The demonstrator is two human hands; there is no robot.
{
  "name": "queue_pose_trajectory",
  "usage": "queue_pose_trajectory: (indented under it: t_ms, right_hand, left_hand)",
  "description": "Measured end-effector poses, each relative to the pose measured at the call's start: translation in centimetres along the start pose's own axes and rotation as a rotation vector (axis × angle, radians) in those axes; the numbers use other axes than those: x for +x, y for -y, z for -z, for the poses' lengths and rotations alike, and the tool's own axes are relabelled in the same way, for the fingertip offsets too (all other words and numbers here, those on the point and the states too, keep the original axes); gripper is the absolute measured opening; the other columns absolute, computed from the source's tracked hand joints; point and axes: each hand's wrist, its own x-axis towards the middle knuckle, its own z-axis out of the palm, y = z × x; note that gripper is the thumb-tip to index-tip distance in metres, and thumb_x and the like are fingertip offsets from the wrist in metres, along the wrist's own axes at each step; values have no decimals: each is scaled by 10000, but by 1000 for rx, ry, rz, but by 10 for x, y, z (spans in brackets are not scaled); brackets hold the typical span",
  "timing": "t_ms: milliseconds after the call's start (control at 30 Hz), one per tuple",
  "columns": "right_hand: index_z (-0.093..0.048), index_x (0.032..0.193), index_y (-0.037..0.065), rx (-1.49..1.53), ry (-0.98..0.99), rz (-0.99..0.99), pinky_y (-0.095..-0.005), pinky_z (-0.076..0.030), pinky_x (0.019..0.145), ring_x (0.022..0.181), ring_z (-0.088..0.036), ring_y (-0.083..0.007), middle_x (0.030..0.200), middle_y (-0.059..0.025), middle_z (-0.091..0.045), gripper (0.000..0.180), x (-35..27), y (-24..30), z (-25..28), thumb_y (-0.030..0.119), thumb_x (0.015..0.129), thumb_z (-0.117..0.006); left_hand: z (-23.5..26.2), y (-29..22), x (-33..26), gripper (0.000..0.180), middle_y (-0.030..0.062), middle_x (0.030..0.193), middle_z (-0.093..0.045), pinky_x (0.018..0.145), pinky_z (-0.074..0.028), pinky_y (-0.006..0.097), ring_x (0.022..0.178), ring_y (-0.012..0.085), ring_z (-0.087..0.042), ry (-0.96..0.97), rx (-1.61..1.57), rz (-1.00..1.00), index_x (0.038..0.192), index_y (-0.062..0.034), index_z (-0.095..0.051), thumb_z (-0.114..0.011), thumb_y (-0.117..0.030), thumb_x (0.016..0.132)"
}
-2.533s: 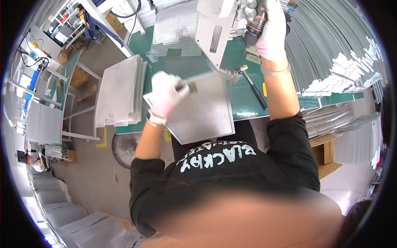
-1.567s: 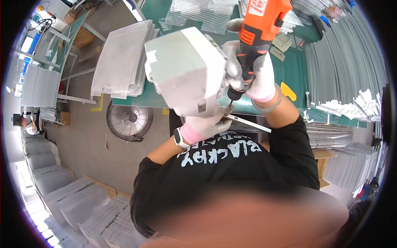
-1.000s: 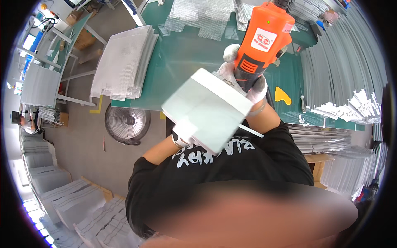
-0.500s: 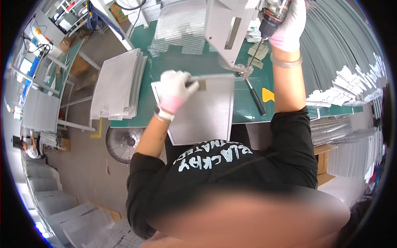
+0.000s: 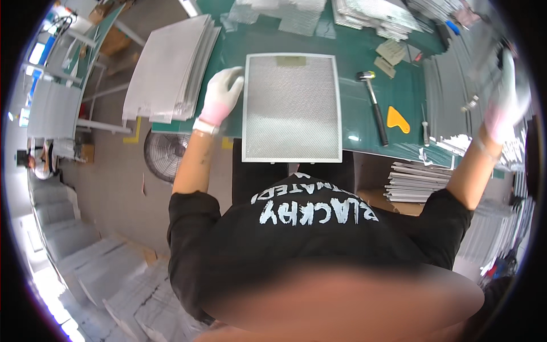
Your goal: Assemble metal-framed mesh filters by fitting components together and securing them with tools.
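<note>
A framed mesh panel lies on the green table top, its near edge reaching over the table's front edge. A small tan label-like patch sits at its far edge. My left hand, in a white and pink glove, is just beside the panel's left side, fingers apart and holding nothing. Far to the right, my gloved right hand is smeared by motion above long grey strips. A dark blurred shape shows at its fingertips, and a small silvery piece is close by; its grip is unclear.
Right of the panel lie a hammer, a yellow scraper and a screwdriver. Stacked white sheets overhang the table's left end. Mesh sheets are at the back. A round fan stands on the floor at left.
My left hand has come off the panel, which now lies straighter. My right hand, which held a power drill, has swung far right. The white slotted bracket has left the view, which has shifted.
</note>
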Motion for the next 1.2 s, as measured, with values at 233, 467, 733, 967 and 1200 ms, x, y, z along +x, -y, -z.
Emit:
queue_pose_trajectory:
  t_ms: [233,467,733,967,1200]
  right_hand:
    - [-579,1246,39,116,482,-107,-397,-489,883,956,-624,-329,1062,-161,-641,413,-218,94,-66,128,848,-645]
    - [-342,1436,13,-148,1136,-605,-451,-463,968,1055,-583,-396,1102,-245,-569,558,-271,110,-122,85,911,-515]
    - [-334,1459,45,707,985,-232,-441,-491,928,1063,-599,-382,1153,-235,-582,526,-214,232,-205,122,958,-475]
    - [-265,1502,89,358,1295,-199,-445,-543,784,886,-658,-383,1045,-245,-600,630,-187,275,-254,7,904,-442]
    - [-334,1470,106,338,1165,-182,-453,-539,724,826,-652,-364,953,-195,-612,561,-191,261,-237,70,926,-467]
  left_hand:
    - [19,3,-185,187,132,1029,-663,901,-488,335,971,249,-634,-141,-212,432,1075,6,-654,-583,-66,918]
    - [-10,-15,-245,202,82,1029,-675,898,-482,288,980,158,-632,11,-596,755,1097,8,-658,-556,-85,949]
    - [-16,-12,-229,230,88,1064,-671,915,-466,289,1011,160,-619,141,-562,700,1119,12,-649,-551,-105,947]
    - [-12,-9,-245,234,95,1057,-679,928,-473,286,1008,165,-638,154,-607,777,1127,27,-640,-523,-81,955]
    - [-28,10,-249,244,78,1041,-677,904,-467,284,975,152,-617,256,-597,749,1146,13,-636,-518,-86,957]
